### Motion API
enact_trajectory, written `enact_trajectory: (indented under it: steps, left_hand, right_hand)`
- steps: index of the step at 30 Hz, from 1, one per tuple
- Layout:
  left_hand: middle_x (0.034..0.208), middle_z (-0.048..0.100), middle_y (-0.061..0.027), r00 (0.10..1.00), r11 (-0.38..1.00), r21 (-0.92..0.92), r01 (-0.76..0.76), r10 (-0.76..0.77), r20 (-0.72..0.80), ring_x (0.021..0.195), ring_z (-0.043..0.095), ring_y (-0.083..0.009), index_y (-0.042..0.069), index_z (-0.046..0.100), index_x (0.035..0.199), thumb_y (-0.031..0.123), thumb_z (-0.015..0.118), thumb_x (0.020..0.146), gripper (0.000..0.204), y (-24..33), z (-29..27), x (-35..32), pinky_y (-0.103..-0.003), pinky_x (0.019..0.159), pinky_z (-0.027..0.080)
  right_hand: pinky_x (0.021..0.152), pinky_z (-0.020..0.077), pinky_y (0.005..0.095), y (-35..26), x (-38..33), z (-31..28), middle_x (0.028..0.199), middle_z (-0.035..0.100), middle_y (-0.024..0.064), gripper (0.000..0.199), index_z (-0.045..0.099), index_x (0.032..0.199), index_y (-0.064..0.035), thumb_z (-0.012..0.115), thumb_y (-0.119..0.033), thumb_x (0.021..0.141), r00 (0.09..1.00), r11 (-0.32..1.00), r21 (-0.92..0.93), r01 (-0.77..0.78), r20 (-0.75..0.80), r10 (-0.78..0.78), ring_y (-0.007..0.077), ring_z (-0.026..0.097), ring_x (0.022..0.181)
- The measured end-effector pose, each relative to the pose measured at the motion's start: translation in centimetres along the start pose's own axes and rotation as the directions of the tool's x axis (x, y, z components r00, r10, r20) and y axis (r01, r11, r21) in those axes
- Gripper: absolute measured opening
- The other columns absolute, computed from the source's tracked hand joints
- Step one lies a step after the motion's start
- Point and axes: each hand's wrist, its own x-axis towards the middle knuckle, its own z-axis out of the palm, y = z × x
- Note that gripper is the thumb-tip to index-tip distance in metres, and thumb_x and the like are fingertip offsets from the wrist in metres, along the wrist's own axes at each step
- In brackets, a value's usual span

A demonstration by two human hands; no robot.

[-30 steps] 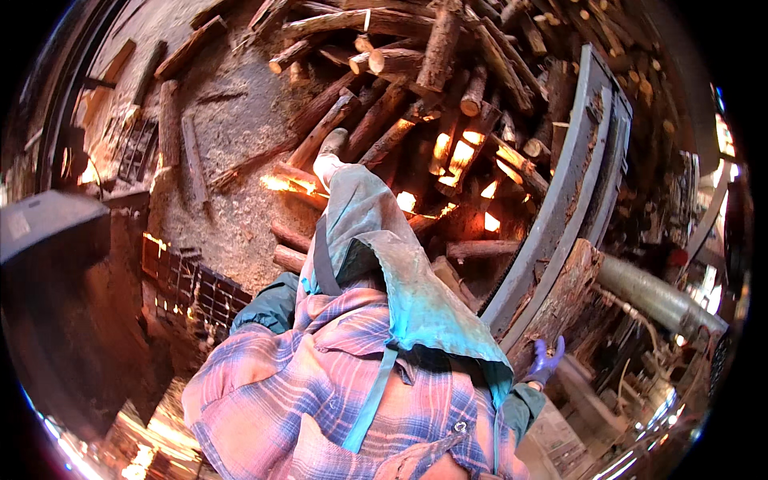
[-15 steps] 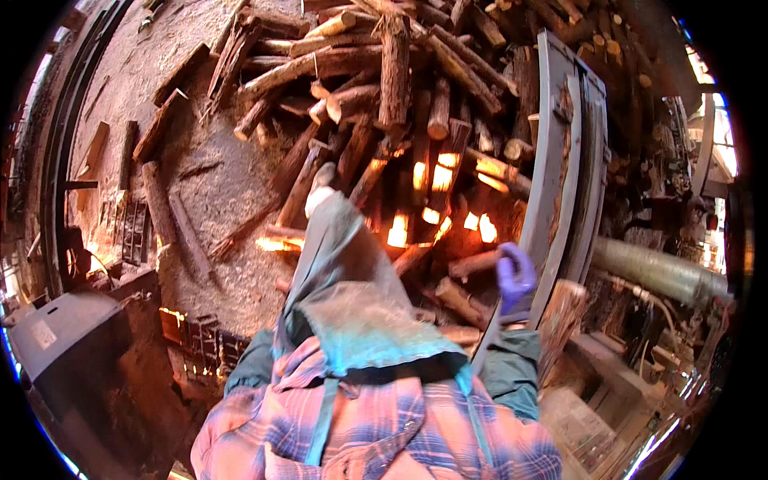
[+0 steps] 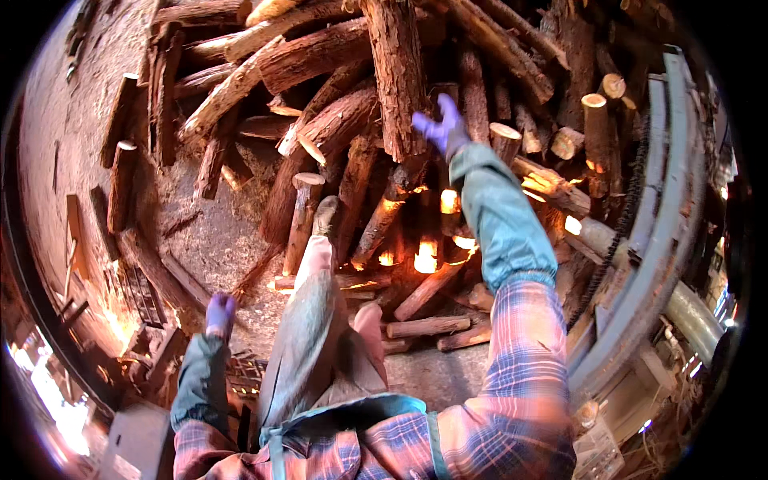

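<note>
Logs (image 3: 336, 120) fill the upper half of the frame, leaning together over a glowing fire (image 3: 424, 256) at centre. The right hand (image 3: 438, 126), in a purple glove, reaches with fingers spread wide against an upright log (image 3: 398, 76), holding nothing. The left hand (image 3: 220, 314) hangs low at lower left; whether it is closed cannot be told. No packages or labels show.
</note>
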Motion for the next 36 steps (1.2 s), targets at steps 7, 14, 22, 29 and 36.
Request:
enact_trajectory:
  steps: [7,14,22,29,36]
  left_hand:
    - [0.138,0.049,-0.0149,0.749,0.557,-0.743,-0.371,0.653,0.116,0.123,0.052,-0.023,0.0,0.036,0.143,0.017,0.071,0.088,0.067,36.2,11.3,22.9,-0.033,0.1,0.045]
    - [0.126,0.056,-0.0156,0.793,0.597,-0.793,-0.122,0.539,0.284,0.111,0.059,-0.0251,0.004,0.03,0.142,0.031,0.078,0.081,0.083,40.6,14.6,24.2,-0.038,0.094,0.05]
    - [0.13,0.055,-0.0115,0.652,0.702,-0.686,0.19,0.432,0.623,0.114,0.057,-0.022,0.004,0.031,0.142,0.03,0.073,0.087,0.074,33.7,8.6,5.8,-0.036,0.099,0.047]
    - [0.129,0.055,-0.0109,0.594,0.812,-0.583,-0.019,0.478,0.647,0.119,0.053,-0.0232,0.002,0.033,0.141,0.044,0.077,0.08,0.086,28.9,6.2,-10.9,-0.038,0.101,0.043]
    - [0.139,0.046,-0.013,0.372,0.818,-0.571,0.066,0.511,0.775,0.128,0.044,-0.0228,0.002,0.02,0.147,0.033,0.083,0.077,0.099,25.9,8.2,-24.1,-0.039,0.109,0.035]
  right_hand:
    - [0.101,0.043,0.0317,1.6,12.6,6.7,0.138,0.052,0.0157,0.058,0.037,0.145,-0.0011,0.053,-0.033,0.098,0.953,0.921,0.256,-0.294,0.009,0.302,0.0234,0.053,0.122]
    - [0.109,0.0373,0.0309,-3.6,5.1,7.1,0.134,0.056,0.0108,0.065,0.055,0.131,-0.0002,0.061,-0.051,0.091,0.955,0.424,0.903,0.06,0.071,-0.288,0.0193,0.05,0.124]
    - [0.108,0.0384,0.0368,-11.7,-5.9,2.8,0.138,0.053,0.0066,0.082,0.045,0.142,-0.0055,0.052,-0.066,0.088,0.822,-0.135,0.816,-0.562,0.569,0.017,0.0216,0.052,0.122]
    - [0.117,0.0224,0.0314,-12.5,-26.1,2.2,0.152,0.034,0.0028,0.066,0.036,0.147,-0.0067,0.041,-0.052,0.1,0.864,0.148,0.855,-0.497,0.474,0.166,0.0163,0.031,0.139]
    - [0.114,0.027,0.0314,-12.9,-40.6,-5.8,0.146,0.041,0.0036,0.063,0.041,0.143,-0.006,0.044,-0.05,0.099,0.937,-0.077,0.963,-0.26,0.27,0.222,0.017,0.038,0.133]
